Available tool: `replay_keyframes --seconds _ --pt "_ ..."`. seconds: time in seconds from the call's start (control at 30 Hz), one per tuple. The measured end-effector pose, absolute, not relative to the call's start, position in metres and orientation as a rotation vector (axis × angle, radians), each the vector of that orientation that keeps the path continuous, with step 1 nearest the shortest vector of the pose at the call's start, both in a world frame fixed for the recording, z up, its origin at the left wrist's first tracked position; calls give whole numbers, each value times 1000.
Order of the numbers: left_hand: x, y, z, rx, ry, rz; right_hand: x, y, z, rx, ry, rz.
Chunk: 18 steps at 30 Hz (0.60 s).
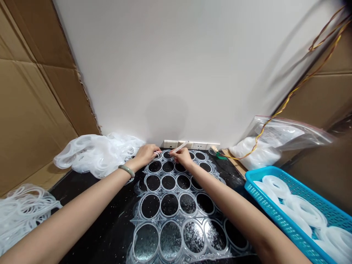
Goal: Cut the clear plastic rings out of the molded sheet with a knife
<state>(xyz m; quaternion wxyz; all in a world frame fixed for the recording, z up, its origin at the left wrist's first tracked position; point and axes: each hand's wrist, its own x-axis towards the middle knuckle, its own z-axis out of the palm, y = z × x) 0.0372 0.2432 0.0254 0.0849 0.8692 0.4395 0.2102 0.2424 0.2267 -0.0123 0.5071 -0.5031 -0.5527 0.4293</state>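
Note:
A translucent sheet with rows of round holes lies flat on the black table. At its far edge, my right hand is closed on a thin white stick, which points up and to the right. My left hand, with a bangle at the wrist, is beside the sheet's far left corner. Its fingers are pinched together at a ring edge; what they hold, if anything, is too small to make out.
Clear, whitish plastic pieces are heaped at the back left, with thin rings nearer. A blue basket holding white rings stands right. Behind are a wall, sockets, a plastic bag and a hanging yellow-brown wire.

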Motion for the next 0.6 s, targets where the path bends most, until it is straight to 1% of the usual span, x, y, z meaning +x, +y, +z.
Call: replay_keyframes --seconds 0.13,0.27,0.6 --pt "38 227 17 2679 993 659 241 230 -17 -1227 -1376 1017" --pt "41 218 3 2682 784 638 240 229 -16 -1241 -1432 998" --pt "34 211 -10 2650 800 644 236 225 -15 -1252 -1498 943"
